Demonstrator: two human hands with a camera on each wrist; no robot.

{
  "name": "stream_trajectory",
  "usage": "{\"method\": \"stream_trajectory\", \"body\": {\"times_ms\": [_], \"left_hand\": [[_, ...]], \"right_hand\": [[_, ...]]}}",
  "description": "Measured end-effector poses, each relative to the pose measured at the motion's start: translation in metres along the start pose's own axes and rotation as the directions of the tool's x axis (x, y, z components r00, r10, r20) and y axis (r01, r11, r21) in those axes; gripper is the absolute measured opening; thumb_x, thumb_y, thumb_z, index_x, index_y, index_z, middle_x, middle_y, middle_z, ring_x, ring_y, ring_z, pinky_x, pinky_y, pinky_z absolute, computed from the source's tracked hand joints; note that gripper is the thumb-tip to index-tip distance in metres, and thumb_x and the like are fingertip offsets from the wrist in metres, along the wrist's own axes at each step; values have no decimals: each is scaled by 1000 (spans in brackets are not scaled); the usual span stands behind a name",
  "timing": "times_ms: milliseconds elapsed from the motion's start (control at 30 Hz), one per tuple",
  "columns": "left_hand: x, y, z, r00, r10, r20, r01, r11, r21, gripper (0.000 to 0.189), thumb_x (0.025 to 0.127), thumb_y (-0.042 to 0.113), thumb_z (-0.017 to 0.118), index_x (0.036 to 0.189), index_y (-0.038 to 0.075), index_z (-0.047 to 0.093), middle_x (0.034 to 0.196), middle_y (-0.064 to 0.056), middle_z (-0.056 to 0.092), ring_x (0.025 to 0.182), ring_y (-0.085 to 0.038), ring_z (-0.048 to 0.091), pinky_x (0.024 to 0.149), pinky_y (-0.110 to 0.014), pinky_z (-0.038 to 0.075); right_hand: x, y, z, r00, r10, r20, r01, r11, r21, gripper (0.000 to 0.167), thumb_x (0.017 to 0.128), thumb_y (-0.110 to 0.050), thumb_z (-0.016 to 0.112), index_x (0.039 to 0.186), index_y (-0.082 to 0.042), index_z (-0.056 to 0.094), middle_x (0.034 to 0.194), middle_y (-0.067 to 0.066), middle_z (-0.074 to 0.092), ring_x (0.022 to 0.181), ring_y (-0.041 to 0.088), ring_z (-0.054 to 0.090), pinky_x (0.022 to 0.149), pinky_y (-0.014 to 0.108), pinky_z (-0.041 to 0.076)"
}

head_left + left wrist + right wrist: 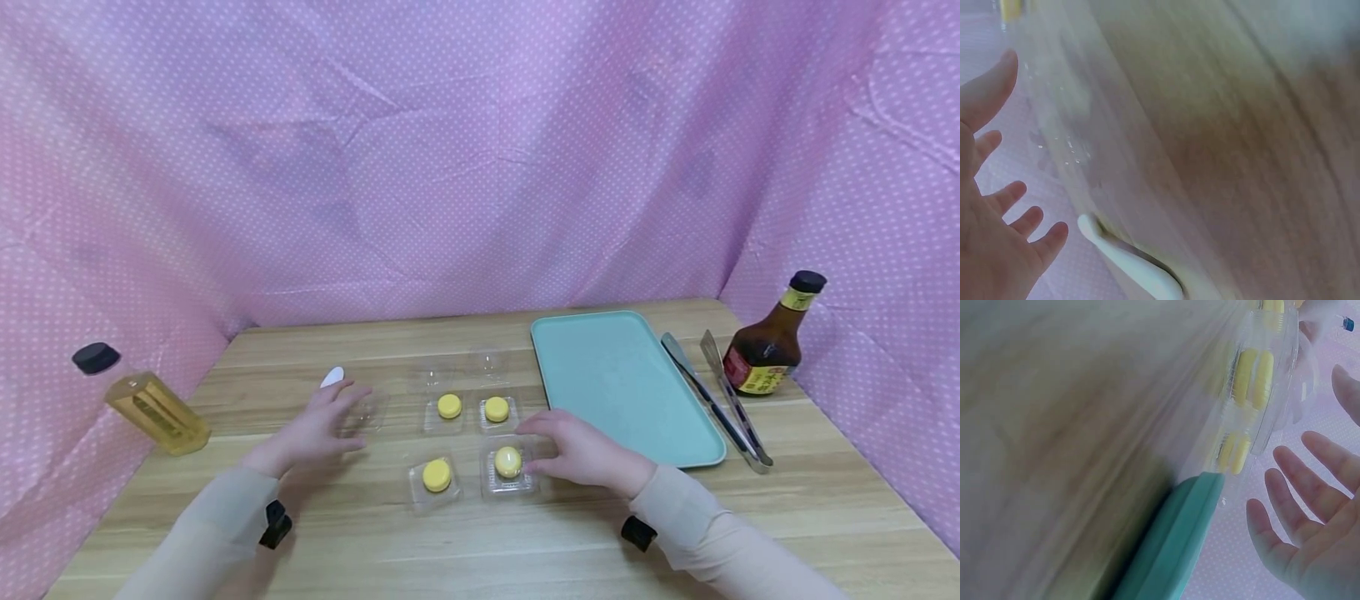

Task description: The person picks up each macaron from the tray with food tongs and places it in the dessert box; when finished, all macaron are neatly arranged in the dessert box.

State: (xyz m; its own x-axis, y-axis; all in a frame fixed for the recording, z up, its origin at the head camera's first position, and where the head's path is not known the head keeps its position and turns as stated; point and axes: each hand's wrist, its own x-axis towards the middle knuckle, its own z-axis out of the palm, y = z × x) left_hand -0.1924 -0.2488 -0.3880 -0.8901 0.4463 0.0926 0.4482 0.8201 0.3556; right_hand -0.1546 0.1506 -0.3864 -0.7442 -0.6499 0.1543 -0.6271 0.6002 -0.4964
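Note:
In the head view, my left hand (pixel 318 429) is over the left of the table with its fingers spread, holding nothing. Close to its fingertips are a white spoon-like utensil (pixel 332 377) and a clear plastic piece (pixel 371 412). My right hand (pixel 581 450) has its fingertips right at the side of a clear box with a yellow macaron (pixel 507 462) under its lid. In the right wrist view that hand's fingers are spread and lightly bent. Other yellow macarons, at the front left (pixel 437 476), back left (pixel 449 406) and back right (pixel 497 409), sit in clear trays.
A teal tray (pixel 622 383) lies right of the macarons, with metal tongs (pixel 735 408) along its side. A brown sauce bottle (pixel 765 346) stands at the far right, and a bottle of yellow liquid (pixel 157 412) at the left. Pink dotted cloth (pixel 480 167) surrounds the table.

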Motion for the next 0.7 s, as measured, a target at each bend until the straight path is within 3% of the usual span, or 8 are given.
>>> {"method": "stream_trajectory", "body": {"times_ms": [467, 600, 700], "left_hand": [[14, 2, 0, 984, -42, 171, 44, 999, -10, 80, 76, 25, 78, 142, 2, 39, 142, -37, 29, 125, -60, 27, 99, -70, 31], [13, 0, 2, 981, -42, 188, 45, 999, -11, 79, 77, 23, 77, 142, 1, 38, 138, -35, 34, 123, -58, 31, 98, -68, 35], [14, -1, 3, 986, -29, 164, 24, 999, 27, 77, 76, 22, 78, 141, 2, 41, 133, -31, 40, 117, -55, 37, 95, -65, 38]], "right_hand": [[-1, -3, 1, 1000, -17, -7, 17, 1000, 17, 45, 82, -26, 72, 120, -3, 63, 123, 12, 62, 115, 29, 56, 100, 46, 45], [0, -4, 1, 1000, -27, -12, 27, 999, 18, 46, 82, -27, 72, 120, -2, 62, 122, 12, 62, 115, 28, 56, 100, 45, 45], [2, -5, 0, 999, -46, -21, 46, 999, 22, 46, 83, -27, 72, 120, -2, 62, 121, 11, 63, 113, 28, 57, 99, 45, 45]]}}
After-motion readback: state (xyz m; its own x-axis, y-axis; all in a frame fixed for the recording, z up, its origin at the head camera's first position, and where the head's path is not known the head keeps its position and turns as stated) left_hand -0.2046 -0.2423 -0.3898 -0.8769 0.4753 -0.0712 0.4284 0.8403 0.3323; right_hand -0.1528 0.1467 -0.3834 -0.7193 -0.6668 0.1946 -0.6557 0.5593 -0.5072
